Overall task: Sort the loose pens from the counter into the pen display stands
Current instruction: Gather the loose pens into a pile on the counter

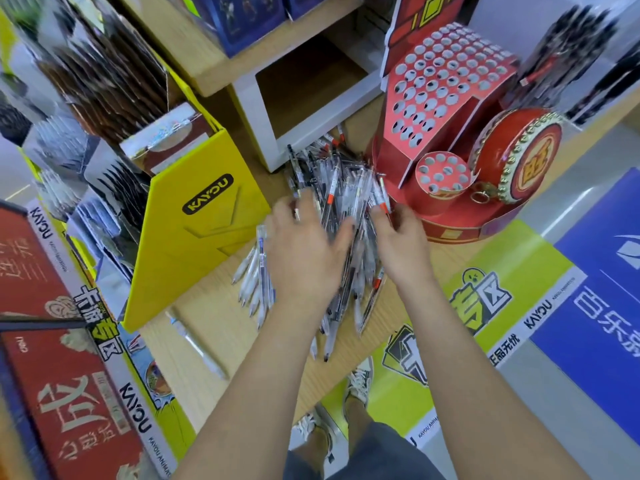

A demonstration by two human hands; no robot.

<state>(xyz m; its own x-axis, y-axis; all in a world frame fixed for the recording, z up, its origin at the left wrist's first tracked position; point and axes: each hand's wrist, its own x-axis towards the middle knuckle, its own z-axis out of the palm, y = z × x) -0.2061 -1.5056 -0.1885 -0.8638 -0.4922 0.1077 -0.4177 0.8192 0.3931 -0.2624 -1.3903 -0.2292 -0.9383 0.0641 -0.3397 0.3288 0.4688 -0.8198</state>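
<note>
The left hand [304, 251] is laid flat, fingers spread, on the heap of pens [343, 188]. The right hand [401, 244] is set at the heap's right edge, fingers curled; whether a pen is gripped cannot be told. The heap is spread on the wooden counter [214, 327], between a yellow box [194, 237] and the red stand [446, 98].

Pen pile [341, 202] blurred — left hand [304, 252] covers part.

One view only, from the person's head. It looks forward and steeply down, close over the counter [239, 348], just left of the red stand [446, 95].
</note>
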